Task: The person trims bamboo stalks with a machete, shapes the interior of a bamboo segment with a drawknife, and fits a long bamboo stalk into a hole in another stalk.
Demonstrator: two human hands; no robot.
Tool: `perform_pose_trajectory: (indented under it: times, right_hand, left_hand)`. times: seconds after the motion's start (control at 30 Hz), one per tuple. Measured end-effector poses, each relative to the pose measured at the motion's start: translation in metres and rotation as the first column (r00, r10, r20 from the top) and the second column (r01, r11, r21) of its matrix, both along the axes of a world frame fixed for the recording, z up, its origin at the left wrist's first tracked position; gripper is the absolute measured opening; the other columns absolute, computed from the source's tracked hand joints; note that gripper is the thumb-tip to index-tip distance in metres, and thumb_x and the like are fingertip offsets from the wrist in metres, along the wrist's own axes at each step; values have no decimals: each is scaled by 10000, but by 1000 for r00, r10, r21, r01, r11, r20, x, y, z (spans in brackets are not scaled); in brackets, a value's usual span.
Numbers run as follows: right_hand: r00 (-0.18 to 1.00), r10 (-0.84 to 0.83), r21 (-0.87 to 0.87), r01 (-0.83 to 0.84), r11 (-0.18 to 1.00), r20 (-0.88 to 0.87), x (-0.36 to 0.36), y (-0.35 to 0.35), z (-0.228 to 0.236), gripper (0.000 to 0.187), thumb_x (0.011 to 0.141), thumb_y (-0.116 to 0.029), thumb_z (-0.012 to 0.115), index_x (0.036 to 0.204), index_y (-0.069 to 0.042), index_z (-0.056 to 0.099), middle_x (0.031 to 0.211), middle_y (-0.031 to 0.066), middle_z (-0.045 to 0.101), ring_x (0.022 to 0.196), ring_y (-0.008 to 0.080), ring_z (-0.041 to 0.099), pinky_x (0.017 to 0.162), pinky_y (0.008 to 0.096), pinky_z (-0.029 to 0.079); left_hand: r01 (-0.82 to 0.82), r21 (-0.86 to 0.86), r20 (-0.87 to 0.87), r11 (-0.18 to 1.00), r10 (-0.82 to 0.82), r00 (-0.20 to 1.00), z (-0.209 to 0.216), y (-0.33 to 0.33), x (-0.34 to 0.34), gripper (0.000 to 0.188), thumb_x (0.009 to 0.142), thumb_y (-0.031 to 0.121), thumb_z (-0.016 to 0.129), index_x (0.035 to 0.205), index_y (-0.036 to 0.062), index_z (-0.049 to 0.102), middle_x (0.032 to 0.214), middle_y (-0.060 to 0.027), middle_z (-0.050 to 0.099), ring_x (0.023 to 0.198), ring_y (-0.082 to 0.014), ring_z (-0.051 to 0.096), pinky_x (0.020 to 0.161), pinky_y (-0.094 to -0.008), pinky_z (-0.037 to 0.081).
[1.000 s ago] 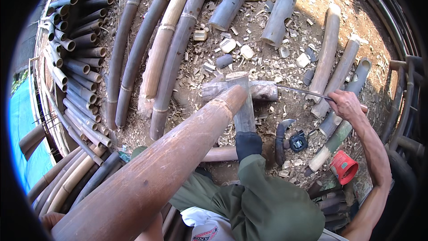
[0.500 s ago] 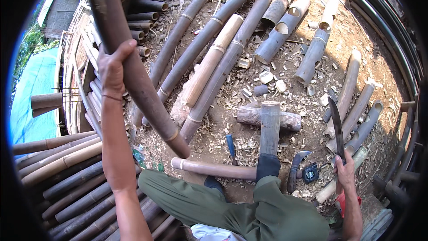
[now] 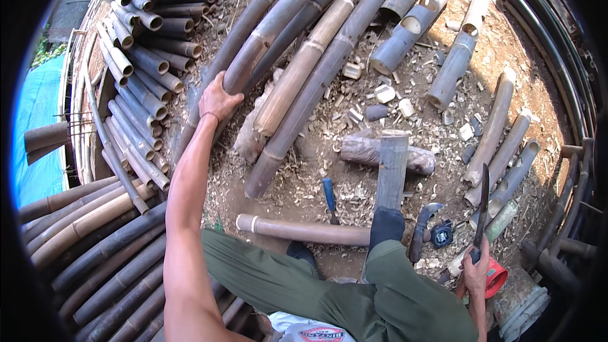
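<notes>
My left hand (image 3: 219,99) is wrapped over the near end of a long dark bamboo pole (image 3: 269,28), thumb along its right side. The pole lies slanting away beside other poles, its far end out of the picture. Low on the right, my right hand (image 3: 475,267) is closed round the handle of a machete (image 3: 484,206), blade pointing up and away. By my knee lie a hook-bladed knife (image 3: 423,228) and a black tape measure (image 3: 442,234). A blue-handled chisel (image 3: 329,196) rests near a short bamboo length (image 3: 310,230) on the ground.
A flat bamboo piece (image 3: 393,171) leans across a short log (image 3: 418,159) before my foot. Cut bamboo with holes (image 3: 405,35) lies beyond, among chips. Stacked poles (image 3: 126,266) fill the left. A red container (image 3: 496,278) and a grey bucket (image 3: 522,301) stand at lower right.
My left hand has moved right, and the raised bamboo pole has gone away from me and down among the other poles. My right hand with the machete has come lower and slightly left.
</notes>
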State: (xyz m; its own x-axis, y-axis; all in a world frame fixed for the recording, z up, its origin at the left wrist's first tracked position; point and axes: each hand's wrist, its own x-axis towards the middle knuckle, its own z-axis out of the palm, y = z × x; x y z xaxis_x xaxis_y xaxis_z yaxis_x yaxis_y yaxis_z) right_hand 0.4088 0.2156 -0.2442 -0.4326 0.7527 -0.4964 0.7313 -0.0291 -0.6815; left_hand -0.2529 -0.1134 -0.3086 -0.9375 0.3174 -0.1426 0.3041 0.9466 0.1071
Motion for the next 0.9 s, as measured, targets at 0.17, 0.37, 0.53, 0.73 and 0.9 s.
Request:
perform_pose_trajectory:
  times: [0.17, 0.37, 0.53, 0.73, 0.9]
  right_hand:
    - [968, 250, 105, -250, 963, 16, -54, -10, 0, 743, 850, 42, 522, 1540, -82, 274, 1040, 60, 526, 792, 100, 557, 683, 234, 487]
    - [967, 201, 263, -156, 952, -156, -191, -37, -2, 767, 833, 28, 593, 1523, -57, 269, 1167, 157, 552, 877, 179, 598, 776, 308, 520]
    - [735, 606, 515, -408, 754, -304, -247, -68, 2, 969, 789, -166, 738, 1527, 57, 150, 1526, 296, 234, 1408, 436, 302, 1171, 467, 298]
    - [960, -208, 397, 120, 910, 189, 22, -40, -96, 710, 852, -150, 642, 1451, 34, 309, 1375, 251, 377, 1308, 389, 404, 1136, 470, 337]
    - [806, -431, 546, 163, 821, 407, 169, -46, -133, 906, 800, -289, 765, 1489, 38, 275, 1382, 313, 383, 1318, 462, 367, 1123, 515, 295]
  left_hand:
    - [-93, -75, -125, 993, 83, 989, -44, -21, -26, 568, 833, 313, 714, 1362, 167, 565, 1305, -216, 548, 1179, -372, 574, 991, -448, 483]
    - [-93, 680, 583, 727, -460, 670, 9, 129, 176, 820, 881, 613, 639, 1311, -78, 543, 1235, -260, 623, 1124, -316, 632, 969, -410, 524]
    - [-767, 459, 872, 449, -392, 293, 41, 184, 286, 441, 941, 415, 642, 1004, -20, 607, 895, -124, 669, 870, -246, 697, 777, -407, 578]
    - [-846, 499, 862, 190, -206, 463, -12, 91, 234, 176, 910, 151, 635, 1050, 65, 572, 888, -56, 621, 869, -197, 650, 849, -333, 544]
    - [-624, 622, 716, 472, -21, 698, -64, -37, 217, 459, 801, -22, 557, 1259, -16, 531, 800, -38, 573, 577, -108, 522, 520, -232, 471]
